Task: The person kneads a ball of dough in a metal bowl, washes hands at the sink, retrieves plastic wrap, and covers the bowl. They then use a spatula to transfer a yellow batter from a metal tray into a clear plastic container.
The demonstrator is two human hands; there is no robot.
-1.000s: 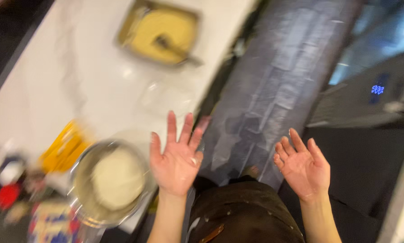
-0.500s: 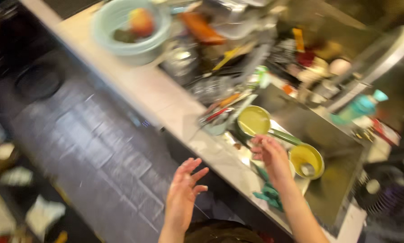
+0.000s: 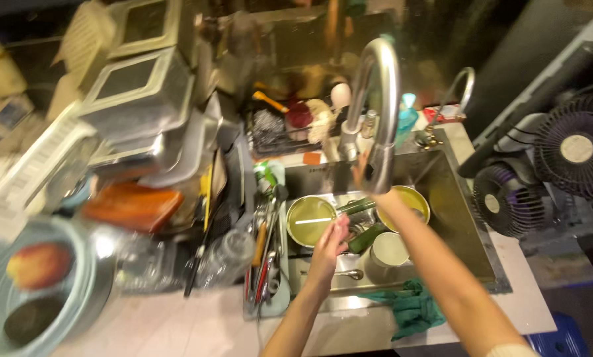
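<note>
Reaching into the steel sink [image 3: 465, 218], the left hand [image 3: 329, 248] hovers by a round metal bowl [image 3: 310, 219], fingers loosely curled, holding nothing. The right hand [image 3: 366, 173] is raised at the curved faucet [image 3: 376, 99] spout; blur hides its grip. A white cup [image 3: 389, 250] stands just right of the left hand.

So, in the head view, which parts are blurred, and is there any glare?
Head view: the left edge, with the pale bowl and stacked metal trays, is smeared by motion blur; the sink area is sharper; the curved tap shines with warm glare; both hands look slightly soft.
</note>
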